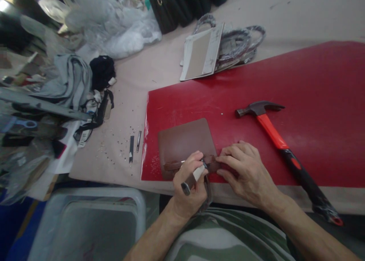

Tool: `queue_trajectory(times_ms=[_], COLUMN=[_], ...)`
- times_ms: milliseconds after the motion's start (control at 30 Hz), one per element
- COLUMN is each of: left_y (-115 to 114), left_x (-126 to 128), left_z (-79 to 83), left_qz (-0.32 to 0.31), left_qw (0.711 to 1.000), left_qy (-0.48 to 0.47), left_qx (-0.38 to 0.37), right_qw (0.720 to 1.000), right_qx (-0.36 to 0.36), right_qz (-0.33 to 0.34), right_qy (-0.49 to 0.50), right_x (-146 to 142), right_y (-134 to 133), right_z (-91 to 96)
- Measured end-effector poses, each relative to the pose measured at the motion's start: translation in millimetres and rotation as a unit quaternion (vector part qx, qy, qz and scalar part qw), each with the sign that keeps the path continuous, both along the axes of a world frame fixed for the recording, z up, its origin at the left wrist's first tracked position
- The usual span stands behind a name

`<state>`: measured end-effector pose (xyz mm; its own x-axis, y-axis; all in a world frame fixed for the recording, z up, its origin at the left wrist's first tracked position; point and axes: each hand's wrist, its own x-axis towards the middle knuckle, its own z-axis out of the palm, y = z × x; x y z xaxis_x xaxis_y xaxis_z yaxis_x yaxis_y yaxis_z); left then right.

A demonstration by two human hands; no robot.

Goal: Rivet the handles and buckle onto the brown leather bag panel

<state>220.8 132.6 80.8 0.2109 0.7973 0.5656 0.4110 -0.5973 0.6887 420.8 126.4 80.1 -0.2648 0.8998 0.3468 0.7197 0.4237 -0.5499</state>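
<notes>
A brown leather bag piece [185, 139] with rounded corners lies at the near left of the red sheet [242, 78]. Over its near edge, my left hand [185, 192] is closed around a short punch-like tool [199, 172] with a white-wrapped middle and a dark butt end. The tool's tip meets a brown leather strap [211, 164], though my fingers partly hide the contact. Thumb and fingertips of my right hand [245, 169] pinch the strap's right end against the sheet. A claw hammer [273, 131] with an orange and black handle rests to the right.
Tiny scraps, a dark flat strip [131, 148] and a thin metal rod [138, 141] lie left of the sheet. Wrapped cords [242, 42] and a stiff panel [202, 53] are behind. A grey plastic bin [97, 194] stands below the table edge. Clutter fills the left.
</notes>
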Motion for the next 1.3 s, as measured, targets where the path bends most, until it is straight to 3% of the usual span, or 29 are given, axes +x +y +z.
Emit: queue_trajectory(times_ms=[200, 433, 733, 833, 1033, 1300], left_y=[-5, -8, -7, -4, 5, 10], left_x=[-3, -1, -7, -8, -6, -4], left_z=[3.3, 14.9, 13.2, 12.4, 13.1, 15.7], left_qz=[-0.022, 0.046, -0.036, -0.052, -0.022, -0.035], left_qw=[0.991, 0.988, 0.984, 0.987, 0.997, 0.996], left_qy=[0.093, 0.122, 0.147, 0.134, 0.053, 0.058], left_qx=[0.091, 0.084, 0.094, 0.075, -0.048, -0.059], right_qw=[1.0, 1.0, 0.999, 0.999, 0.998, 0.998], right_qx=[-0.001, -0.004, -0.024, -0.03, -0.044, -0.043], right_qz=[0.005, 0.0, -0.008, -0.007, -0.015, -0.013], right_qy=[0.012, 0.018, 0.026, 0.026, 0.029, 0.038], right_x=[1, 0, 0, 0, -1, 0], right_y=[1, 1, 0, 0, 0, 0], right_z=[0.6, 1.0, 3.4, 4.2, 5.8, 7.2])
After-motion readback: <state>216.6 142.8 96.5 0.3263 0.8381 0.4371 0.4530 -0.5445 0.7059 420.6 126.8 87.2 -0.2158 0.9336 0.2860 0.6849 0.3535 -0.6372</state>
